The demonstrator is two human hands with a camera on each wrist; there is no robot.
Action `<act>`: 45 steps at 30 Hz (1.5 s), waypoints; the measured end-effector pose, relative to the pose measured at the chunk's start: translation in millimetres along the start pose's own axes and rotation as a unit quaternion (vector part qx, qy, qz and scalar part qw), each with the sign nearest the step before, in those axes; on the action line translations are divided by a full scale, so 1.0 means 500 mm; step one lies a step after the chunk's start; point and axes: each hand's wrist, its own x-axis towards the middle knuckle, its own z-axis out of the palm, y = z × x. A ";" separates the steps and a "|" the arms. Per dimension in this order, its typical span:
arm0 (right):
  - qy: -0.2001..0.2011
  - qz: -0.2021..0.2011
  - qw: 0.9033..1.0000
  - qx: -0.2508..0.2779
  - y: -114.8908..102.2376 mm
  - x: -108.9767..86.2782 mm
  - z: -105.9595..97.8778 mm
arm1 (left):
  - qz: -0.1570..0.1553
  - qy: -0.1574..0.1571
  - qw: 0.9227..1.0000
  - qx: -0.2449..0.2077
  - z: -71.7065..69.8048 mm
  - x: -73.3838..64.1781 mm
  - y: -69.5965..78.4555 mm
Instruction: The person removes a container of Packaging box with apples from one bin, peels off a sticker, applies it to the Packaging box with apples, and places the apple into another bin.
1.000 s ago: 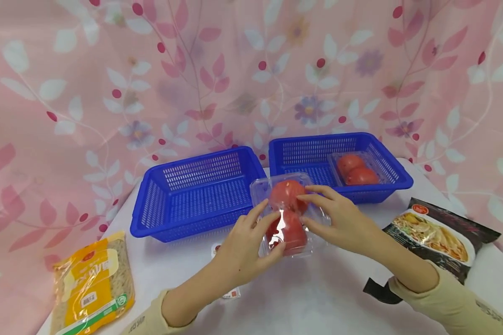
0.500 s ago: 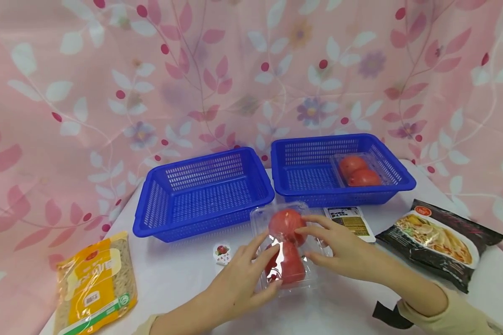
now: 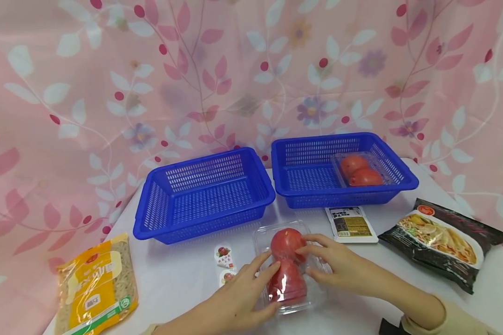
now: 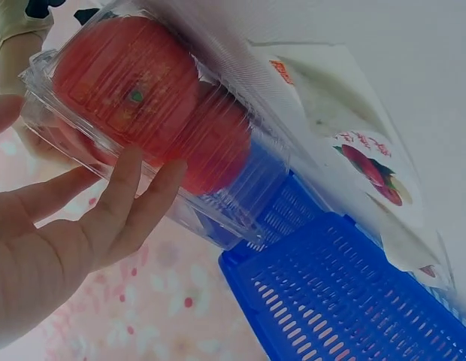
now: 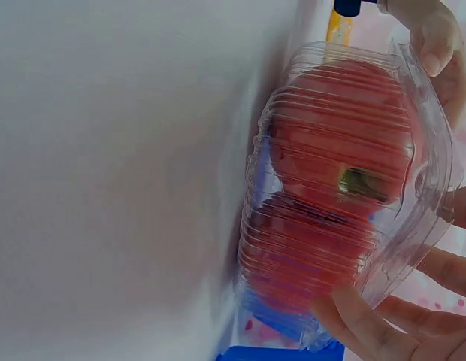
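A clear plastic clamshell box (image 3: 287, 284) with two red tomatoes (image 3: 288, 242) sits on the white table in front of me. My left hand (image 3: 239, 298) holds its left side, fingertips along the lid's edge. On the opposite side my right hand (image 3: 339, 267) grips it, fingers over the rim. In the left wrist view, the left fingers (image 4: 120, 203) touch the clear lid edge beside a tomato (image 4: 131, 83). The right wrist view has the right fingers (image 5: 368, 323) against the box's ribbed wall (image 5: 331, 135).
Behind the box stand a left blue basket (image 3: 203, 228) and a right blue basket (image 3: 343, 197); the right one holds another box of tomatoes (image 3: 362, 174). Around lie stickers (image 3: 223, 256), a small white-and-gold packet (image 3: 352, 224), a black noodle packet (image 3: 440, 239) and a yellow bag (image 3: 96, 284).
Both hands have brought the box of tomatoes down and toward me, away from the baskets. The small white-and-gold packet, hidden before, now shows fully, and more of the stickers shows.
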 end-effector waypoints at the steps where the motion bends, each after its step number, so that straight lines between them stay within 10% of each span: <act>1: 0.000 -0.001 1.000 0.001 0.000 -0.002 0.000 | 0.002 0.001 1.000 0.000 0.002 -0.001 -0.001; 10: 0.045 -0.032 0.996 -0.071 0.006 -0.013 -0.003 | -0.015 -0.008 1.000 0.010 -0.002 -0.015 -0.015; 24: 0.108 -0.048 0.986 -0.116 0.007 -0.008 -0.003 | -0.139 -0.063 0.988 0.028 -0.028 -0.050 -0.066; 34: 0.098 -0.084 0.989 -0.078 -0.010 0.005 -0.003 | -0.251 -0.112 0.961 0.025 -0.023 -0.042 -0.123; 45: 0.076 -0.212 0.971 -0.075 -0.029 0.019 0.019 | -0.296 -0.150 0.943 0.032 -0.001 -0.025 -0.175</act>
